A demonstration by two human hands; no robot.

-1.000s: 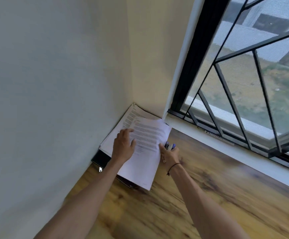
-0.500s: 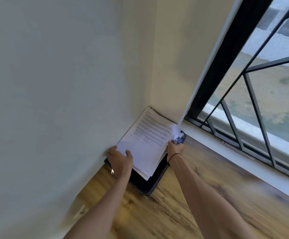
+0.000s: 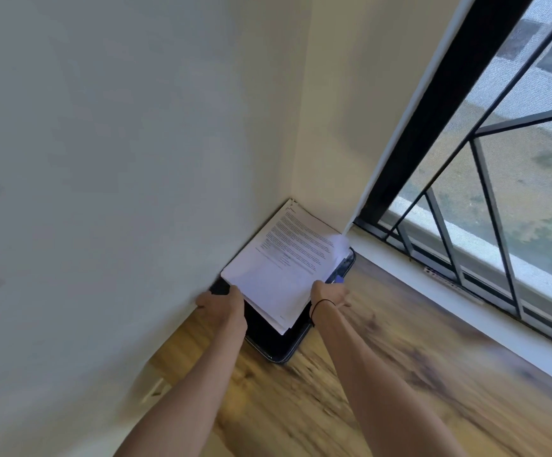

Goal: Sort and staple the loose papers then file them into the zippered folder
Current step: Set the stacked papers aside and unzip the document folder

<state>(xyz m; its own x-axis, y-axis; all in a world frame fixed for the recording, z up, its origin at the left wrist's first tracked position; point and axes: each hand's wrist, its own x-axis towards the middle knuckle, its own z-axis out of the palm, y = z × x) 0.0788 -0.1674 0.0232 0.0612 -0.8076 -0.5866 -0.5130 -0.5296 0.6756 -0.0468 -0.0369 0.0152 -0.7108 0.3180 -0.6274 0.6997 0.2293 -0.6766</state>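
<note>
Paper stack gripped at its 7 o'clock edge by left hand, right hand at its 4 o'clock edge, grip there not discernible, stack held over black zippered folder, folder lying on wooden floor in wall corner, window at 2 o'clock.

I seem to be in a plain room of a home, though blur limits what I can read. Beyond my hands, bare painted walls meet in a corner over a wood-grain surface. To their right, a black-barred window overlooks grass.
</note>
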